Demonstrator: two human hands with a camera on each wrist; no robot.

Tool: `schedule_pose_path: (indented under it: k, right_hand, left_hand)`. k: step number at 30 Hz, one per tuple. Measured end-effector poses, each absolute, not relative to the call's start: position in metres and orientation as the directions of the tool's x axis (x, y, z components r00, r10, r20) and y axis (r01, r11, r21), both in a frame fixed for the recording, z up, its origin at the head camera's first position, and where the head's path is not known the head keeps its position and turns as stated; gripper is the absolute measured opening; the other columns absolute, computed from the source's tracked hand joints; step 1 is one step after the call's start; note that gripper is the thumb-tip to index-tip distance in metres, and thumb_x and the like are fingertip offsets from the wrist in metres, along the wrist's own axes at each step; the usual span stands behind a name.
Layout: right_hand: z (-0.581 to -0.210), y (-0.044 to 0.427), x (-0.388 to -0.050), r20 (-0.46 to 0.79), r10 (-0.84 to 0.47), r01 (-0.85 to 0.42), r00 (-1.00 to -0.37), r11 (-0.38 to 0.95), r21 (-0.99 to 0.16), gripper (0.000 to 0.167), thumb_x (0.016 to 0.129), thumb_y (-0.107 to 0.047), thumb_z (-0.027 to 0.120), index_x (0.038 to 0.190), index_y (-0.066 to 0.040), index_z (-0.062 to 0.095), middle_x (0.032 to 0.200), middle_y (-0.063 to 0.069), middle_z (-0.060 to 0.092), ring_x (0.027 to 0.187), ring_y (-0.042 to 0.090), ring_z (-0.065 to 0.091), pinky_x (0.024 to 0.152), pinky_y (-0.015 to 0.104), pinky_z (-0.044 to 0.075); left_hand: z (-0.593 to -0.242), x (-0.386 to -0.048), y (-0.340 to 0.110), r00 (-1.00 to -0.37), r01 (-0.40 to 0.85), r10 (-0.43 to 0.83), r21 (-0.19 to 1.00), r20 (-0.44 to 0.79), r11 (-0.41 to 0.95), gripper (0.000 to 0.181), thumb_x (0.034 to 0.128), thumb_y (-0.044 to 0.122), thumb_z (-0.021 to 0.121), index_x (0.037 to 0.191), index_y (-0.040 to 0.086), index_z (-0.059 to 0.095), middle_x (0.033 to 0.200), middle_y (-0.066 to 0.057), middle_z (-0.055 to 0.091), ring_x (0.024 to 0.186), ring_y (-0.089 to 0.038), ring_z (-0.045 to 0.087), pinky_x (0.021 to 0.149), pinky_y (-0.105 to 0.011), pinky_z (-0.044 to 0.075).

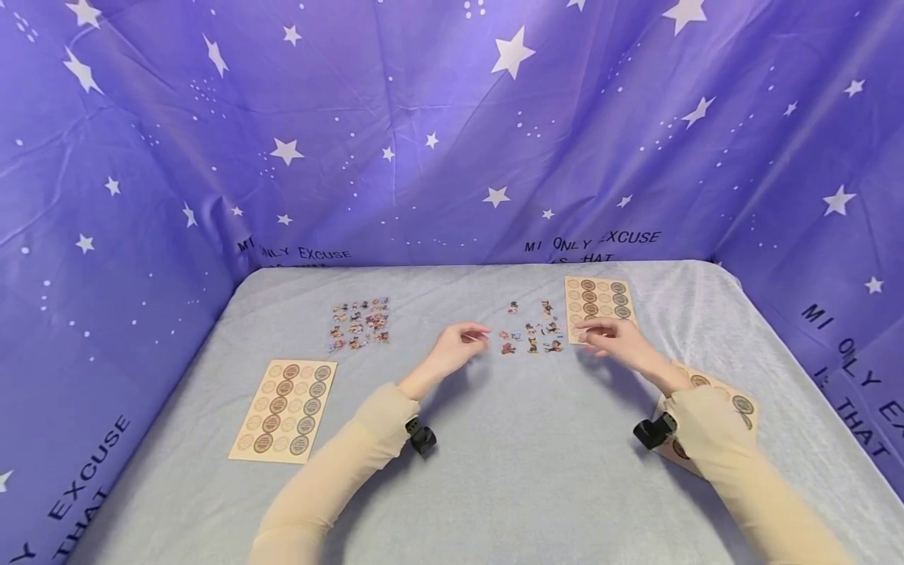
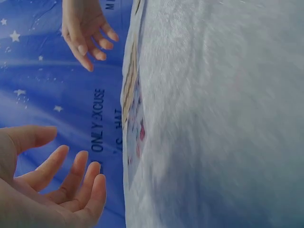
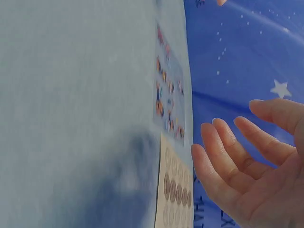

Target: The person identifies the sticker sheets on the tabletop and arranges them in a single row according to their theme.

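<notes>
My left hand [image 1: 455,349] hovers over the table just left of a clear sheet of small colourful cartoon stickers [image 1: 533,333]. To the right of that sheet is my right hand [image 1: 621,345], partly covering a tan sheet of round stickers [image 1: 600,294] in the head view. Loosely bent, spread fingers with nothing between them show on the left hand [image 2: 61,185] in the left wrist view. The right wrist view shows the right hand [image 3: 256,166] likewise holding nothing, with the clear sheet [image 3: 168,95] and the tan sheet [image 3: 173,190] beyond its fingertips.
A second clear cartoon sticker sheet [image 1: 358,323] lies at the back left. Nearer on the left is a tan sheet of round stickers [image 1: 282,412]. Another tan sheet [image 1: 727,400] lies partly under the right forearm. A starry purple curtain [image 1: 452,188] encloses the grey cloth-covered table [image 1: 537,471].
</notes>
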State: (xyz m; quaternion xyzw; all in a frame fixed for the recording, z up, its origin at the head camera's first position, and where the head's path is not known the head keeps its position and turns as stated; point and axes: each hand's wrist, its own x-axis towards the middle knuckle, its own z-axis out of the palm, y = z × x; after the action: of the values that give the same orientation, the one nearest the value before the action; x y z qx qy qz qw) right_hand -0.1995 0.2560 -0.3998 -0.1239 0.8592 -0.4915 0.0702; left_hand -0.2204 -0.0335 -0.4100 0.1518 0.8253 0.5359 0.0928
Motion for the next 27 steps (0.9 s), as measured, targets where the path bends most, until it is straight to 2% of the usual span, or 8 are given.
schedule_pose_path:
  k: [4,10,17,19,24,27]
  right_hand:
    - [-0.399,0.268,-0.202,-0.016,-0.264,-0.131,-0.964,0.527,-0.840,0.036,0.088,-0.006,0.048,0.118,0.014,0.046,0.111,0.034,0.050,0.081,0.031,0.061,0.070,0.037,0.052]
    - [-0.402,0.288,-0.208,-0.025,-0.257,-0.126,-0.966,0.554,-0.823,0.037,0.087,-0.008,0.048,0.116,0.014,0.046,0.098,0.031,0.057,0.075,0.026,0.062,0.067,0.035,0.053]
    - [-0.418,0.318,-0.225,0.022,-0.309,-0.163,-0.951,0.437,-0.884,0.042,0.082,-0.020,0.060,0.114,0.006,0.053,0.081,0.014,0.061,0.066,0.016,0.060,0.056,0.026,0.052]
    - [-0.417,0.321,-0.227,0.003,-0.286,-0.144,-0.958,0.471,-0.871,0.047,0.081,-0.023,0.061,0.115,0.008,0.051,0.083,0.015,0.061,0.066,0.014,0.060,0.056,0.026,0.052]
    - [-0.403,0.317,-0.224,-0.066,-0.194,-0.062,-0.979,0.587,-0.807,0.045,0.085,-0.015,0.054,0.117,0.015,0.044,0.097,0.030,0.056,0.069,0.015,0.060,0.060,0.030,0.053]
    - [-0.396,0.315,-0.224,-0.109,-0.159,-0.015,-0.981,0.627,-0.779,0.040,0.088,-0.009,0.049,0.120,0.015,0.042,0.106,0.034,0.051,0.072,0.015,0.059,0.063,0.030,0.053]
  left_hand:
    - [-0.408,-0.222,-0.019,-0.929,0.165,0.371,0.899,0.004,0.406,0.030,0.0796,0.004,0.057,0.108,-0.003,0.060,0.095,-0.016,0.063,0.082,-0.024,0.059,0.063,-0.024,0.049]
    - [-0.408,-0.227,0.002,-0.903,0.220,0.429,0.872,0.012,0.438,0.032,0.0786,0.005,0.059,0.110,-0.003,0.058,0.094,-0.015,0.063,0.084,-0.023,0.058,0.067,-0.019,0.046]
    - [-0.408,-0.235,0.023,-0.875,0.264,0.484,0.836,-0.001,0.481,0.037,0.0801,0.007,0.059,0.116,-0.001,0.055,0.101,-0.014,0.061,0.089,-0.023,0.057,0.073,-0.020,0.046]
    - [-0.410,-0.238,0.029,-0.873,0.268,0.489,0.830,-0.006,0.489,0.037,0.0802,0.008,0.059,0.116,0.000,0.055,0.103,-0.013,0.060,0.090,-0.021,0.056,0.073,-0.020,0.046]
    - [-0.413,-0.246,0.043,-0.863,0.288,0.505,0.819,-0.002,0.496,0.038,0.0811,0.010,0.059,0.118,0.002,0.054,0.105,-0.012,0.060,0.089,-0.017,0.056,0.073,-0.019,0.045]
    - [-0.415,-0.249,0.052,-0.857,0.303,0.515,0.813,0.005,0.497,0.037,0.0820,0.009,0.058,0.118,0.003,0.054,0.108,-0.013,0.059,0.089,-0.016,0.055,0.073,-0.017,0.044]
